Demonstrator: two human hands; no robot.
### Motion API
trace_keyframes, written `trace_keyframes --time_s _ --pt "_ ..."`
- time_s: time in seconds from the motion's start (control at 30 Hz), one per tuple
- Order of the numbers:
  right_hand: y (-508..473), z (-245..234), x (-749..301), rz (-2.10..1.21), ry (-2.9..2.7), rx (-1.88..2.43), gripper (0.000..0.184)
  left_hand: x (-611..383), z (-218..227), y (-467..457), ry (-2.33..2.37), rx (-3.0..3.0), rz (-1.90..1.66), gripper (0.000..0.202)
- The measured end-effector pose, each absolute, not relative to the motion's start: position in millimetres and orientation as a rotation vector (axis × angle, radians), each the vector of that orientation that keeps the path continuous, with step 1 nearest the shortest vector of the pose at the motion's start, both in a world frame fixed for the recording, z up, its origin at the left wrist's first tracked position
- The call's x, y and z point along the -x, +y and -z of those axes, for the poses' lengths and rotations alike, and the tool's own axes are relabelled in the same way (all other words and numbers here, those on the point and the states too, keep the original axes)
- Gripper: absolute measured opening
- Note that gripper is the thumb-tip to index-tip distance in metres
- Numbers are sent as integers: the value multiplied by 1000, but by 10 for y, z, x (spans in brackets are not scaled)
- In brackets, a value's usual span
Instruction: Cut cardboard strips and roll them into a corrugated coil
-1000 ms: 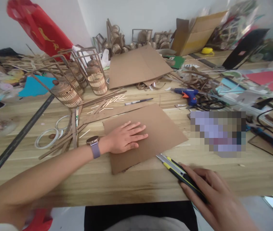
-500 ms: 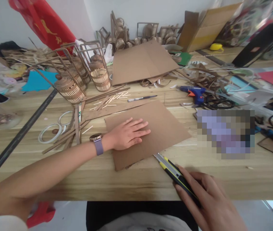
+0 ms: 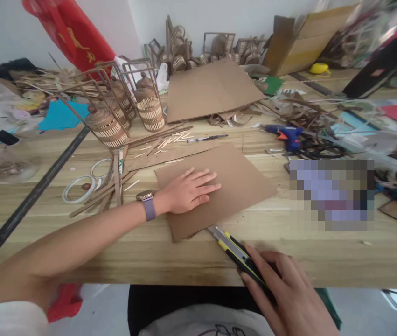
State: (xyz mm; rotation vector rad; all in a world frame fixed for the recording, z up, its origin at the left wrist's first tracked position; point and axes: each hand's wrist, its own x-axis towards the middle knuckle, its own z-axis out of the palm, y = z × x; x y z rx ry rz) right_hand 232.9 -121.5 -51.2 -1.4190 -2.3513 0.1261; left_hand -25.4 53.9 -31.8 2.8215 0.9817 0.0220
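A flat piece of brown cardboard [image 3: 233,182] lies on the wooden table in front of me. My left hand [image 3: 191,190] rests flat on it with fingers spread, pressing near its left side. In my right hand [image 3: 282,284] is a yellow and black utility knife [image 3: 236,252], pointed up and left. Its blade end meets the cardboard's near edge; the tip is hidden there. A pen [image 3: 208,138] and short pale sticks [image 3: 173,138] lie just beyond the sheet.
Small slatted lanterns in frames [image 3: 151,112] stand at the back left, near rolls of tape [image 3: 78,189]. A larger cardboard sheet [image 3: 212,91] lies behind. To the right are a blue glue gun [image 3: 289,135] and a pixelated patch. A dark metal bar [image 3: 33,196] crosses the left.
My right hand has drawn the knife leftward along the cardboard's near edge. My left hand stays flat on the sheet, and the whole view has shifted slightly.
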Motion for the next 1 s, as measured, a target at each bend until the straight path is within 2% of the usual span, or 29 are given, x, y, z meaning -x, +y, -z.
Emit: trace_keyframes --time_s 0.57,1.0 --pt "-1100 439 -2039 -40 -2438 1203 39 245 314 543 982 -2838 -44 46" --pt "-764 413 -2225 -371 -2590 1008 37 246 314 549 974 -2843 -27 46"
